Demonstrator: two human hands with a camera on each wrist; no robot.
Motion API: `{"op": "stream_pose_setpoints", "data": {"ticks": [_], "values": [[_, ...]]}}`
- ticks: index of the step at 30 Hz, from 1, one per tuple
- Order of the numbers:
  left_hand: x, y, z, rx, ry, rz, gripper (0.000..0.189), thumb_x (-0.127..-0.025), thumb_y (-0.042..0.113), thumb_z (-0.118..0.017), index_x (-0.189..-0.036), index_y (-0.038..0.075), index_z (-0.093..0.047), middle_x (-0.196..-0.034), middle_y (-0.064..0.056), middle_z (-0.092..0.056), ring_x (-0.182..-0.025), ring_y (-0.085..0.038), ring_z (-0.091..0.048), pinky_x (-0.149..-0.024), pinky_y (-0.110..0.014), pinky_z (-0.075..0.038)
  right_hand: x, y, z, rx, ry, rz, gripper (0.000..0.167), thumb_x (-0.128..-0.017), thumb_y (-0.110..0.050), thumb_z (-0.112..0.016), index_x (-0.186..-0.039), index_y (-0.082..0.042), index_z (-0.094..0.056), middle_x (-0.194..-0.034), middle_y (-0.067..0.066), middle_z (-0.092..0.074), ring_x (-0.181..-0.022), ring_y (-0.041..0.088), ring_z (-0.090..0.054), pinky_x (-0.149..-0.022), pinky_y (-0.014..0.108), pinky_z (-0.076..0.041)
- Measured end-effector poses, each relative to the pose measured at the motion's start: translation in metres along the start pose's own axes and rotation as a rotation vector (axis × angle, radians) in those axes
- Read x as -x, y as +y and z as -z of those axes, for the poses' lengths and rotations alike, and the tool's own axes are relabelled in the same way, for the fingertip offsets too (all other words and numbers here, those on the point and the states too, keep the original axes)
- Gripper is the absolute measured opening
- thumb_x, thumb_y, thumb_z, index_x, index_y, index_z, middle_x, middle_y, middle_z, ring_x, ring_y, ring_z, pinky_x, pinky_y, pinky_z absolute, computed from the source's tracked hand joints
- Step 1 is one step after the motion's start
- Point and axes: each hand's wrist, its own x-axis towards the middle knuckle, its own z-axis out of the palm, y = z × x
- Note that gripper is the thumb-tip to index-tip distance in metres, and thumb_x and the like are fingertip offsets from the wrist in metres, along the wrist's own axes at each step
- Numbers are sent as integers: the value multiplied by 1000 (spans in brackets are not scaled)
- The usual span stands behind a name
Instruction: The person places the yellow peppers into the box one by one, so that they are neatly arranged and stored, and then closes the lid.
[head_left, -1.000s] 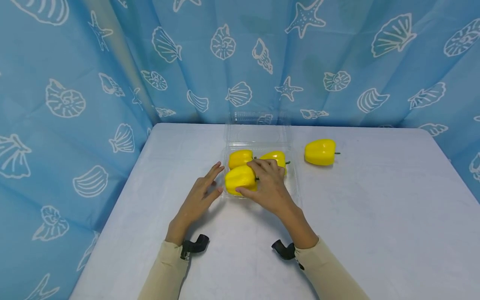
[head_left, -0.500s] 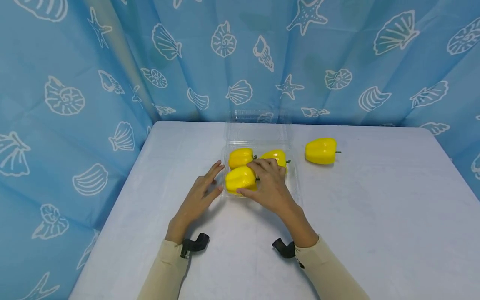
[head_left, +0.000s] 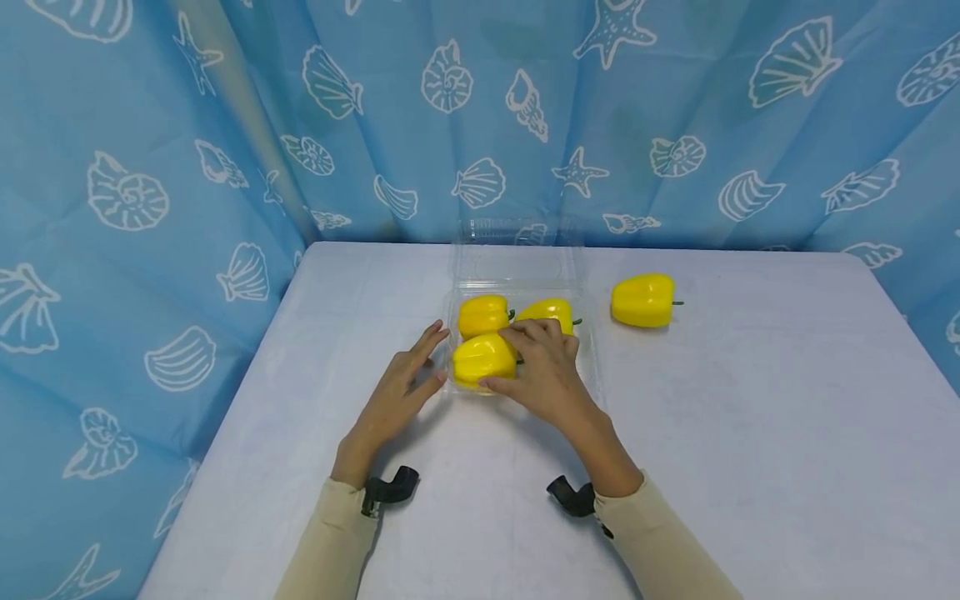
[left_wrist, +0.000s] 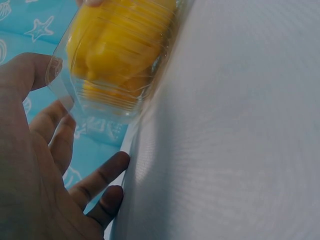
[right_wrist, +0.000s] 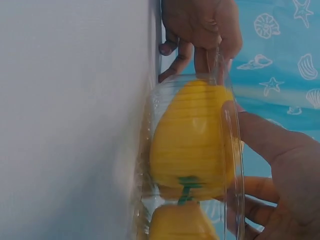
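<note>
A clear plastic clamshell box [head_left: 588, 367] stands with its lid raised toward the back. Inside it are three yellow bell peppers: one at the back left [head_left: 483, 317], one at the back right [head_left: 546, 312] and one at the front left [head_left: 483, 360]. My right hand [head_left: 551, 371] grips the front-left pepper, thumb on its near side and fingers over its far side. That hand partly covers the back-right pepper. My left hand [head_left: 397, 387] is beside the box's left wall, fingers extended; in the left wrist view its thumb [left_wrist: 42, 70] touches the rim.
Another yellow bell pepper [head_left: 643, 300] lies on the white-covered table [head_left: 750, 417], right of the box, its green stem pointing right. The open lid [head_left: 517, 265] leans near a blue seashell curtain [head_left: 405, 100] along the back edge. Each wrist carries a black camera mount [head_left: 393, 487].
My right hand and the front-left pepper have shifted very slightly to the right. The left hand stays in place at the box's left side.
</note>
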Motion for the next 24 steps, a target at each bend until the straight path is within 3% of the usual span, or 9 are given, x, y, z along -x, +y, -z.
{"op": "stream_pose_setpoints", "data": {"ticks": [6,14,24], "values": [[1,0,0,-11,-2,8,60,-103,39,-51,-159,31,-30,-164,16,-19,-112,-20,-50,-92,-46,-40,-1,5,5,-30,-60,32,77,-79,-48,-83,-140,-7,-59,-137,14,-54,-126,33,-37,-94,56,-26],[-2,0,0,-10,0,-1,59,-103,38,-50,-159,31,-30,-164,16,-19,-112,-21,-51,-91,-46,-40,-2,9,12,-41,-76,69,74,-85,-48,-78,-143,-8,-56,-139,14,-51,-128,33,-34,-97,56,-26],[0,-1,-2,-14,-8,29,60,-103,37,-51,-159,33,-29,-164,16,-18,-114,-20,-49,-91,-46,-41,-3,22,29,-132,55,107,57,-87,-34,-79,-134,-8,-62,-136,11,-54,-127,33,-37,-91,56,-26]]}}
